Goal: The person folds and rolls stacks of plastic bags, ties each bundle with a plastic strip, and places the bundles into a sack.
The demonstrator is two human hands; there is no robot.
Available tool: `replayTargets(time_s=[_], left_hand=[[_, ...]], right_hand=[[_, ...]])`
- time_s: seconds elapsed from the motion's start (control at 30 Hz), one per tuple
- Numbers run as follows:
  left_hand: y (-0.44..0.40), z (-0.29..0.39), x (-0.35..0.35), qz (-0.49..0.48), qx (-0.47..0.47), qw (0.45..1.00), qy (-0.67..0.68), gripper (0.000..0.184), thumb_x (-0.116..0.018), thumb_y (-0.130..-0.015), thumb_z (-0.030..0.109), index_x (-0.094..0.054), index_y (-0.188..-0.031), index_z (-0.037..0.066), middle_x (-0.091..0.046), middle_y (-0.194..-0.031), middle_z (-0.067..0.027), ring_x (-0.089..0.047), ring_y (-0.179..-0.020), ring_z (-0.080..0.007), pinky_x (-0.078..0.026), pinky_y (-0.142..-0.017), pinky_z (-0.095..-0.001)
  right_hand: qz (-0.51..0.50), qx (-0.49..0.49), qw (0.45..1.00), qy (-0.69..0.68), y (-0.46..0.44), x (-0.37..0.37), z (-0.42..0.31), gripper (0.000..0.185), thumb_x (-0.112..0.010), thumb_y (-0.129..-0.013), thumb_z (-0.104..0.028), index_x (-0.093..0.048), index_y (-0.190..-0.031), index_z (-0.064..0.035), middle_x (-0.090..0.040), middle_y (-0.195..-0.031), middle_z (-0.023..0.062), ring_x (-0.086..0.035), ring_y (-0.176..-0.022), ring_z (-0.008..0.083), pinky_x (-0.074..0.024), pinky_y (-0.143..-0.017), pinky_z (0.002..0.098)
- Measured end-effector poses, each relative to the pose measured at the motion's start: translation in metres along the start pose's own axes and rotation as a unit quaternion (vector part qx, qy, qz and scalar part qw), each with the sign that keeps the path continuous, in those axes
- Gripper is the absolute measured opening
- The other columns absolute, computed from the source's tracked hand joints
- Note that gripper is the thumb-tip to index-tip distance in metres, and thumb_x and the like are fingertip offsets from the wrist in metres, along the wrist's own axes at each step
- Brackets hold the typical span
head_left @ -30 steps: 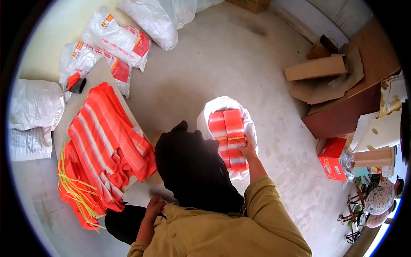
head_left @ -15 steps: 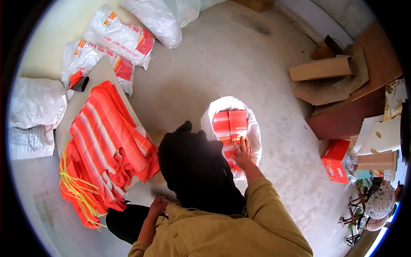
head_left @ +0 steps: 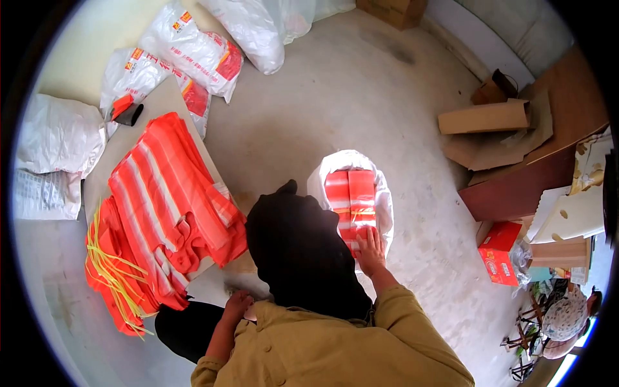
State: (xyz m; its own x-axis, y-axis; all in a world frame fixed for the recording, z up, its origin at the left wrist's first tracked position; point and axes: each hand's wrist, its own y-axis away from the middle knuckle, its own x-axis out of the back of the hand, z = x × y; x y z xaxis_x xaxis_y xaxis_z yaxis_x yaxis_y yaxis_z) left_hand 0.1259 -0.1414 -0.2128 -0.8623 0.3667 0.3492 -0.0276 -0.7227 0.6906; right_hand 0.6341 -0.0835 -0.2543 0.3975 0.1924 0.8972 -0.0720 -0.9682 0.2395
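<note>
My right hand (head_left: 371, 250) lies flat, fingers stretched out, on the lower right of folded red-and-white striped plastic bags (head_left: 351, 190). A yellow tie (head_left: 354, 213) crosses these bags. They sit packed inside an open white sack (head_left: 349, 157) on the floor in front of me. Low beside my thigh, near the shirt hem, is my left hand (head_left: 238, 304); its fingers look curled and I see nothing in them. To the left, a stack of striped plastic bags (head_left: 164, 187) covers much of a low board, with loose yellow ties (head_left: 113, 267) over its near end.
The narrow board (head_left: 169, 97) also holds a small black-and-red item (head_left: 127, 111). Filled white sacks (head_left: 193, 48) line the back left. At right are an opened cardboard box (head_left: 487, 118), a brown wooden piece (head_left: 525, 180), a red box (head_left: 500, 251) and folded stools (head_left: 532, 322).
My right hand has slid down the bags toward me, uncovering more of the yellow tie. The view has shifted slightly; my left hand stays by my thigh.
</note>
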Motion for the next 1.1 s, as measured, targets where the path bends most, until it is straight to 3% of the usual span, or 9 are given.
replayTargets(time_s=[0.17,0.3,0.4,0.47,0.67,0.8,0.87,1.0,1.1], left_hand=[[-0.008,-0.010,-0.001,-0.016,0.018,0.999,0.030,0.036,-0.070,-0.093,0.017,-0.063,-0.122,-0.003,-0.071,-0.102,-0.0091,-0.065,-0.090,-0.0173,-0.054,-0.078,-0.0325],[-0.044,-0.088,-0.014,0.006,-0.039,0.995,0.096,0.044,-0.075,-0.091,0.024,-0.065,-0.127,0.003,-0.071,-0.103,-0.0099,-0.065,-0.094,-0.0185,-0.054,-0.082,-0.0330],[-0.037,-0.075,-0.017,0.035,-0.046,0.997,0.051,0.044,-0.075,-0.092,0.027,-0.065,-0.128,0.005,-0.072,-0.102,-0.0114,-0.068,-0.093,-0.0207,-0.055,-0.082,-0.0342],[-0.014,-0.032,-0.013,0.050,-0.052,0.997,0.024,0.043,-0.075,-0.092,0.030,-0.065,-0.128,0.007,-0.072,-0.101,-0.0122,-0.069,-0.092,-0.0224,-0.056,-0.082,-0.0352],[-0.004,-0.017,-0.013,0.074,-0.051,0.996,-0.007,0.044,-0.072,-0.093,0.036,-0.066,-0.128,0.010,-0.073,-0.103,-0.0137,-0.071,-0.091,-0.0255,-0.057,-0.081,-0.0372],[-0.010,-0.027,-0.015,0.080,-0.069,0.994,-0.003,0.046,-0.073,-0.092,0.038,-0.066,-0.129,0.011,-0.073,-0.107,-0.0140,-0.071,-0.093,-0.0264,-0.057,-0.084,-0.0377],[-0.012,-0.031,-0.016,0.074,-0.073,0.995,0.006,0.048,-0.073,-0.092,0.040,-0.066,-0.130,0.011,-0.073,-0.109,-0.0139,-0.071,-0.095,-0.0266,-0.057,-0.085,-0.0379],[-0.007,-0.016,-0.012,0.054,-0.058,0.997,0.018,0.050,-0.073,-0.092,0.041,-0.065,-0.131,0.012,-0.074,-0.112,-0.0133,-0.070,-0.099,-0.0271,-0.057,-0.087,-0.0381],[-0.001,-0.007,-0.011,0.046,-0.052,0.997,0.026,0.051,-0.073,-0.091,0.041,-0.065,-0.132,0.012,-0.074,-0.114,-0.0133,-0.070,-0.102,-0.0280,-0.056,-0.089,-0.0384]], right_hand=[[-0.016,-0.014,1.000,0.022,0.009,-0.002,0.006,0.055,-0.066,-0.092,-0.025,-0.055,-0.146,-0.0190,-0.022,-0.168,0.0172,-0.017,-0.156,0.0400,-0.0199,-0.125,0.0547],[0.040,-0.005,0.999,-0.009,-0.004,-0.007,0.015,0.052,-0.070,-0.090,-0.020,-0.058,-0.140,-0.0171,-0.033,-0.162,0.0165,-0.026,-0.151,0.0408,-0.0267,-0.122,0.0549],[0.078,-0.008,0.997,-0.016,-0.025,0.006,0.002,0.042,-0.074,-0.090,-0.020,-0.063,-0.130,-0.0140,-0.043,-0.153,0.0142,-0.045,-0.138,0.0398,-0.0423,-0.111,0.0507],[0.155,0.049,0.986,-0.023,-0.049,-0.001,0.005,0.041,-0.074,-0.090,-0.017,-0.063,-0.129,-0.0119,-0.045,-0.151,0.0144,-0.048,-0.135,0.0392,-0.0436,-0.110,0.0488],[0.210,0.086,0.944,-0.238,-0.099,0.103,-0.101,0.037,-0.059,-0.100,-0.014,-0.059,-0.133,0.0026,-0.058,-0.140,0.0219,-0.054,-0.131,0.0393,-0.0409,-0.113,0.0446],[0.141,0.109,0.939,-0.294,-0.098,0.171,-0.201,0.036,-0.062,-0.100,-0.013,-0.061,-0.134,-0.0008,-0.063,-0.135,0.0209,-0.057,-0.128,0.0367,-0.0442,-0.110,0.0403],[0.140,0.238,0.919,-0.282,-0.090,0.186,-0.247,0.035,-0.062,-0.101,-0.014,-0.062,-0.135,-0.0069,-0.066,-0.133,0.0145,-0.062,-0.123,0.0261,-0.0491,-0.102,0.0338],[0.030,0.425,0.888,-0.174,-0.061,0.205,-0.339,0.036,-0.066,-0.095,-0.012,-0.064,-0.130,-0.0048,-0.065,-0.130,0.0185,-0.060,-0.123,0.0375,-0.0484,-0.104,0.0431],[0.018,0.514,0.851,-0.110,-0.061,0.170,-0.377,0.042,-0.067,-0.093,-0.014,-0.061,-0.133,-0.0036,-0.062,-0.136,0.0190,-0.056,-0.128,0.0371,-0.0456,-0.108,0.0445]])
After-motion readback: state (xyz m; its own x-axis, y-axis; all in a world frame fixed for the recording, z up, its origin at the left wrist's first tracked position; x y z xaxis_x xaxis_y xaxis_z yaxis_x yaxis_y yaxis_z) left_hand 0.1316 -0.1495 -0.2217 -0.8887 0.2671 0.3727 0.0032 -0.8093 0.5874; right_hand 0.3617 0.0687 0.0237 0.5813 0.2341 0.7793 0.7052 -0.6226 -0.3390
